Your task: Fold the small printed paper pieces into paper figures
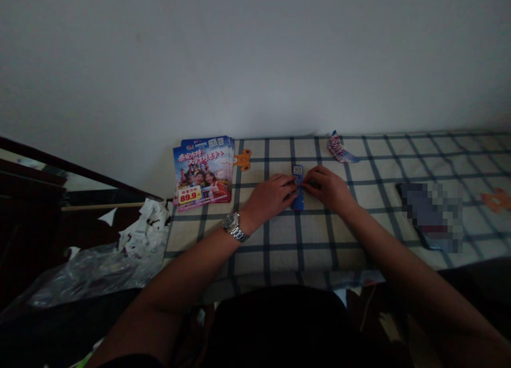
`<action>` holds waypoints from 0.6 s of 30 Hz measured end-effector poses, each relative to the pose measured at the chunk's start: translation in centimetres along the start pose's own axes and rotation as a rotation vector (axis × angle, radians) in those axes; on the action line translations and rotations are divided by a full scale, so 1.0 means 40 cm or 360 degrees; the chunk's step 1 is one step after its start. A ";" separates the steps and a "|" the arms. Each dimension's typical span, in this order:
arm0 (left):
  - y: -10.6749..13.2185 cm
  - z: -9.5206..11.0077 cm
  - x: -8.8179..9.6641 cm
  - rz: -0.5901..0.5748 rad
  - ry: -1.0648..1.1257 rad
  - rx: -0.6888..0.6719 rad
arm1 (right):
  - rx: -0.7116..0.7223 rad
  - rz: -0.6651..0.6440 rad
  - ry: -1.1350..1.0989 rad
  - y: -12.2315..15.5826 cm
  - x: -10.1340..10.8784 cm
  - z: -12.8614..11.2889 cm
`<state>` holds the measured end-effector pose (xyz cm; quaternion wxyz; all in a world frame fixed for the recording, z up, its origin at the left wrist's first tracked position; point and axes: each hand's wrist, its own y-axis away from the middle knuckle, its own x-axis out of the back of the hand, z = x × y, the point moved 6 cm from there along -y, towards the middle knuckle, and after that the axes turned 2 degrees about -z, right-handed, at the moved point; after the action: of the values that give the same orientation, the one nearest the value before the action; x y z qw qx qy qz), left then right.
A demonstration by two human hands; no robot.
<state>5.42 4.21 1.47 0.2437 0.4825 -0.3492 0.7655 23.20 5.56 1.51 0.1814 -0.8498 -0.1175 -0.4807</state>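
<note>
A narrow blue strip of folded paper (297,202) with a QR code at its top end lies on the checked cloth, in front of me. My left hand (273,197), with a metal watch at the wrist, holds the strip from its left side, fingertips on its surface and thumb lower down. On the other side, my right hand (324,186) pinches at the strip's right edge, thumb and forefinger together. To the left of my hands is a stack of colourful flyers (203,171), slightly fanned, printed with pictures and "89.9".
A torn, curled piece of printed paper (341,149) lies near the wall. Farther right is a phone-like dark object (425,216), partly pixelated. The checked tablecloth (247,256) covers the table. Crumpled plastic (96,275) and white paper scraps (147,224) sit beyond its left edge.
</note>
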 end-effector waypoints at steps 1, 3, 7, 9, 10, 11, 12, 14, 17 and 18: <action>0.000 0.001 0.001 -0.0003 -0.0008 -0.0004 | 0.0000 0.0003 -0.0005 0.001 -0.001 -0.001; -0.001 0.002 0.002 -0.0008 -0.0022 -0.0005 | -0.0009 0.0015 -0.0026 0.004 -0.002 -0.003; 0.000 0.002 0.000 -0.0023 -0.0042 -0.0001 | 0.0000 0.0030 -0.0056 0.015 -0.007 -0.007; 0.000 0.002 0.000 -0.0014 -0.0047 0.0006 | 0.0017 0.0023 -0.0058 0.022 -0.010 -0.010; 0.000 0.002 0.001 -0.0005 -0.0047 0.0010 | 0.0028 0.0020 -0.0065 0.026 -0.010 -0.013; 0.000 0.001 0.001 0.0004 -0.0044 0.0016 | 0.0042 0.0010 -0.0074 0.030 -0.011 -0.015; 0.000 0.001 0.001 0.0011 -0.0037 0.0019 | 0.0060 0.0003 -0.0084 0.033 -0.012 -0.019; 0.000 0.002 0.001 0.0016 -0.0018 0.0019 | 0.0102 0.0003 -0.0090 0.041 -0.012 -0.027; 0.000 0.002 0.001 0.0014 0.0007 0.0013 | 0.0181 0.0040 -0.0081 0.055 -0.013 -0.037; 0.000 0.002 0.001 0.0012 0.0013 0.0010 | 0.0208 0.0049 -0.0076 0.060 -0.014 -0.040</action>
<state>5.45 4.15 1.53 0.2407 0.4789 -0.3475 0.7694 22.60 2.69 1.31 0.2410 -0.8492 -0.1399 -0.4486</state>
